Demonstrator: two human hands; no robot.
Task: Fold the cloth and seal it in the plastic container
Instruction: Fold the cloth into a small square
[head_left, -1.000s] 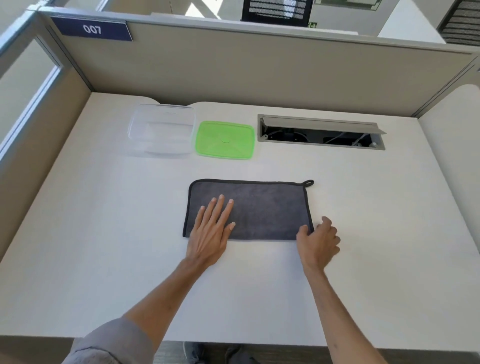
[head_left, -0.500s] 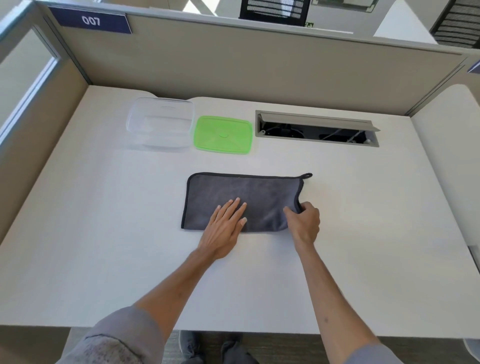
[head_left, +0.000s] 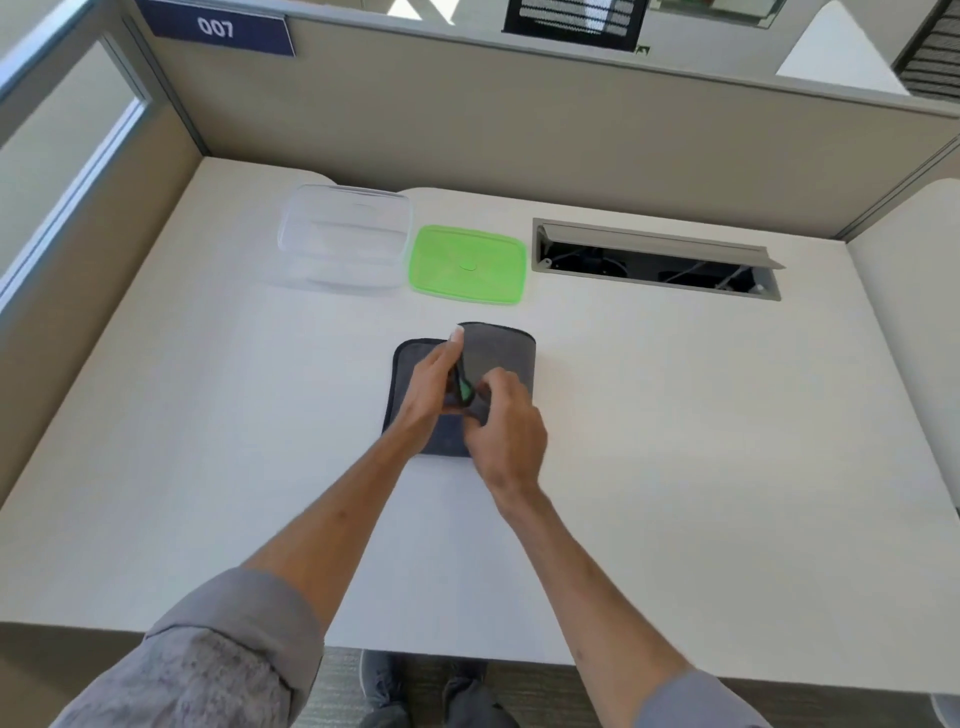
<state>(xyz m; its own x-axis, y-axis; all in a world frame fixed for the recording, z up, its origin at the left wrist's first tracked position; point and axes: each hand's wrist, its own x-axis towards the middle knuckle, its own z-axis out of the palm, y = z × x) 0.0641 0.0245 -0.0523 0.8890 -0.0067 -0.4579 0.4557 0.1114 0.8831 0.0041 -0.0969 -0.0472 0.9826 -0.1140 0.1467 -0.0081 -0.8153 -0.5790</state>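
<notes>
A dark grey cloth (head_left: 501, 353) with black trim lies at the middle of the white desk (head_left: 208, 415). Its right half is lifted and curled over to the left. My right hand (head_left: 506, 431) grips that raised flap. My left hand (head_left: 434, 389) rests flat on the cloth's left half, fingers extended toward the fold. A clear plastic container (head_left: 345, 236) stands open at the back left of the desk. Its green lid (head_left: 467, 264) lies flat just to the right of it.
An open cable hatch (head_left: 657, 257) is set into the desk at the back right. Beige partition walls (head_left: 519, 130) enclose the desk at the back and on the left. My shoes (head_left: 384, 686) show below the desk's front edge.
My right hand took hold of the cloth's right edge and carried it up and leftward over the cloth. My left hand shifted right toward the middle.
</notes>
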